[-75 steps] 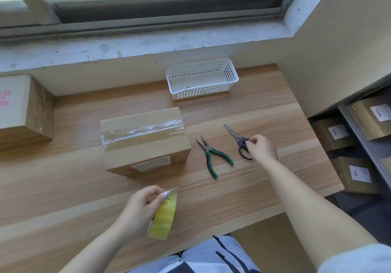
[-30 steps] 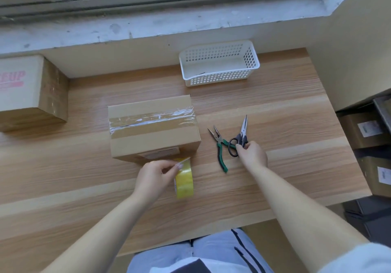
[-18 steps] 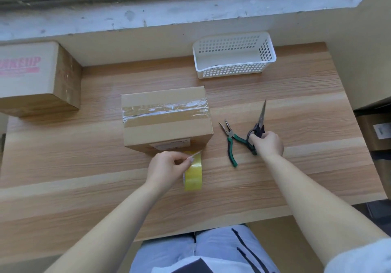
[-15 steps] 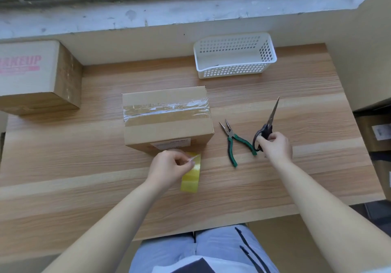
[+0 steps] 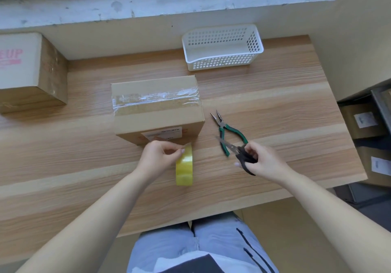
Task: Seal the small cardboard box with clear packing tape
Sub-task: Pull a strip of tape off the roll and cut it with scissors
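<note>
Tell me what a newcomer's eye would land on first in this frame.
Probably the yellow-tinted tape roll at the centre, standing on edge on the wooden table, with the left hand pinching its loose end. Just right of it, the right hand grips black scissors, blades pointing left over the green-handled pliers. Behind the roll sits the small cardboard box, a shiny strip of clear tape already across its top.

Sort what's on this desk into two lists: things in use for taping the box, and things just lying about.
In use:
small cardboard box
tape roll, left hand pinching its end
scissors in right hand

Lying about:
green-handled pliers
white basket
bigger carton
</note>
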